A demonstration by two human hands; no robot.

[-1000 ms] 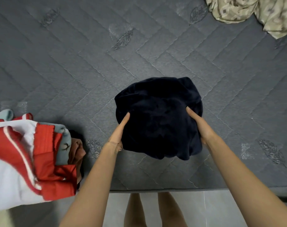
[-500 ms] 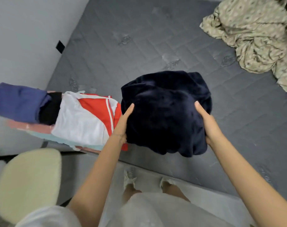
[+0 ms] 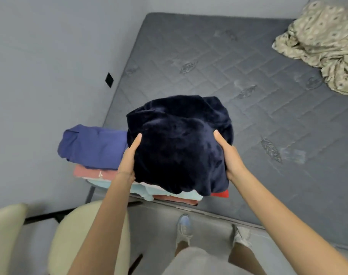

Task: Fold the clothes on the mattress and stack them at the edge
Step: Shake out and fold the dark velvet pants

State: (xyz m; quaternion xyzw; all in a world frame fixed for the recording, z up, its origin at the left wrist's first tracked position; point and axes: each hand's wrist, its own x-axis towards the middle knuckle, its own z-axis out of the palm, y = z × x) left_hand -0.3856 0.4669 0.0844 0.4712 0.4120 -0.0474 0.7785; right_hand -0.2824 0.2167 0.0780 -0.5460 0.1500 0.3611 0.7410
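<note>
Navy plush bundle clamped from both sides: my left hand and right hand each grip it, thumb on top, fingers hidden beneath. I see it held over the stack of folded clothes at the mattress corner — patterned beige cloth lies crumpled, well apart.
</note>
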